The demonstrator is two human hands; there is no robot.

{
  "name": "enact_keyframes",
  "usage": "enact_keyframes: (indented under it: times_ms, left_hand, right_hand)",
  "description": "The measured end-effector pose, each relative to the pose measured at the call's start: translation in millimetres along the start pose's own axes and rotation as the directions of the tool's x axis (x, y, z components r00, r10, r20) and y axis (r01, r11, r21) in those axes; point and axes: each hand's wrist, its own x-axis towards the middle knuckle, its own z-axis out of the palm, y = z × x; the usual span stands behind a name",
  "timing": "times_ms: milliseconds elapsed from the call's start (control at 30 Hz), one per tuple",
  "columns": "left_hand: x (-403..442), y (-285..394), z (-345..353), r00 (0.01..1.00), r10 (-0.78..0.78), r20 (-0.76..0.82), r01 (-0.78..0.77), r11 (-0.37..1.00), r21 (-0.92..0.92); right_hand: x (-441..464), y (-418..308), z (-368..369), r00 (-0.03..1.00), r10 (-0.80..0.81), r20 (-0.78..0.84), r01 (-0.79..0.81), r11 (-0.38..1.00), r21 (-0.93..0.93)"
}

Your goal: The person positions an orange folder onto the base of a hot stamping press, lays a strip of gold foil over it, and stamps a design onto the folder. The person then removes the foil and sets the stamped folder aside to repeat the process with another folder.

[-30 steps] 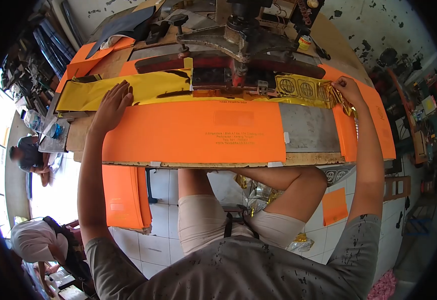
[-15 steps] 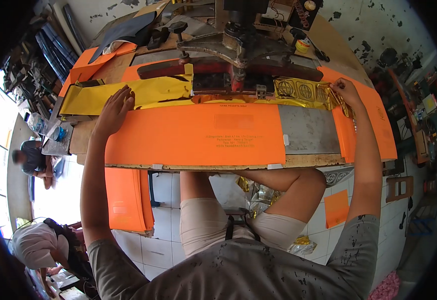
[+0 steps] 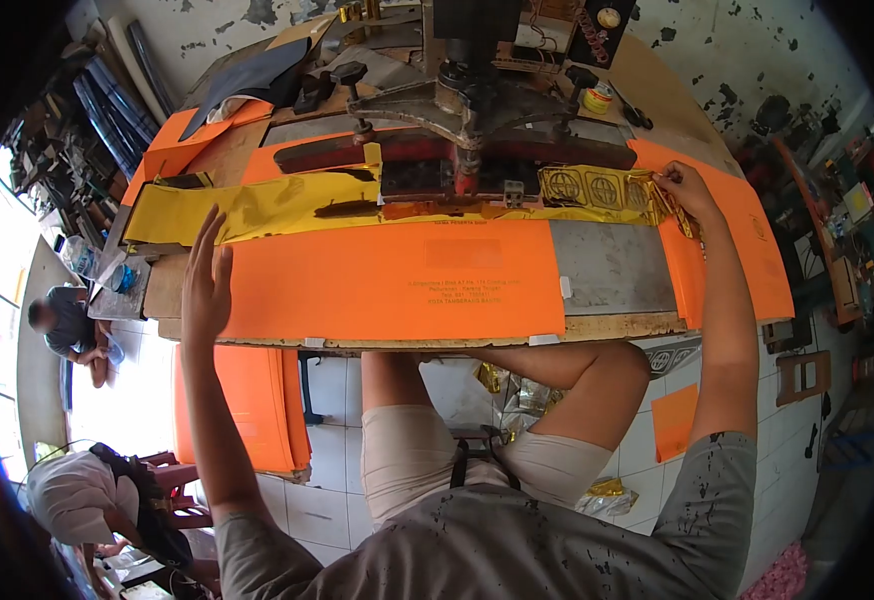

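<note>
Though crinkly at right, foil strip sideways

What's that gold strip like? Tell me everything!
The gold strip looks like thin, wrinkly foil. It stretches sideways past the dark press, behind the printed orange sheet. The left part is mostly plain with dark patches; the right part shows globe outlines. Its right end is bunched, pinched by the right hand.

Pulled the left hand back from the gold strip, closer to the near edge of the table.
</note>
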Motion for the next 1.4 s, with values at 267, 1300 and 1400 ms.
enact_keyframes:
  times_ms: [267,1300,1400]
  left_hand:
    - [-158,95,49,0.991,-0.126,0.034,0.112,0.684,-0.72]
    - [-261,120,361,0.184,0.17,0.968,0.603,0.758,-0.248]
    - [-263,124,363,0.222,0.166,0.961,0.584,0.766,-0.267]
  right_hand:
    - [-2,-2,1,1.0,-0.014,-0.008,0.014,1.0,0.015]
    - [9,8,-2,0.999,0.026,0.039,-0.026,0.999,0.021]
    - [10,11,-3,0.997,0.043,0.056,-0.045,0.999,0.028]
